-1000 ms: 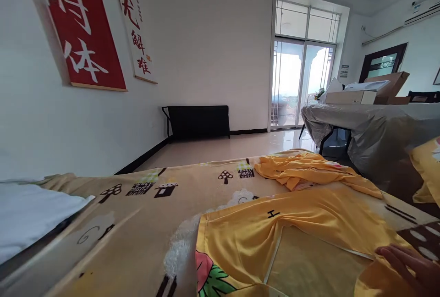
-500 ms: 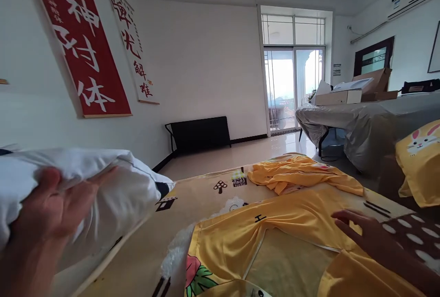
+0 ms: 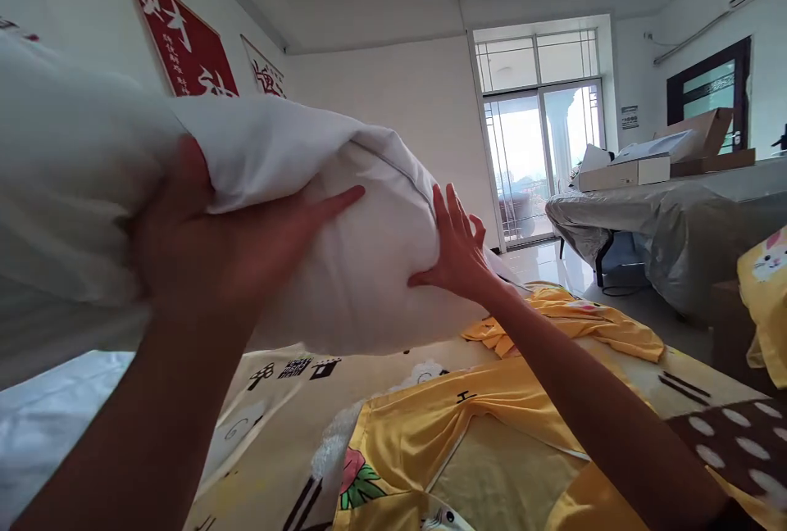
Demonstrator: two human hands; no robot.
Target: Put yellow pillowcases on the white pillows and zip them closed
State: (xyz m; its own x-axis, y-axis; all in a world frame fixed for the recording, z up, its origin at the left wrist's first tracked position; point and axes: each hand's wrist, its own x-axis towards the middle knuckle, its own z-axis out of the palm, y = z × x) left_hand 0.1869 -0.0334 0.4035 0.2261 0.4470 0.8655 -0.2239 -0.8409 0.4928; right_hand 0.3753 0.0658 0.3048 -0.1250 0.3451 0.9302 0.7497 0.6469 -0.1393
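Above the bed, a bare white pillow hangs lifted at 10 o'clock. Yellow pillowcase lies flat at 5 o'clock, unfilled. Left hand clamps the pillow; right hand presses its end, fingers spread.

Daylight pours in through the glass balcony door, which is blown out to near white, and lights the room evenly and softly. The white pillow up close is shaded underneath and slightly soft. The wide lens bends walls and ceiling at the edges, and the left forearm looms dark and blurred
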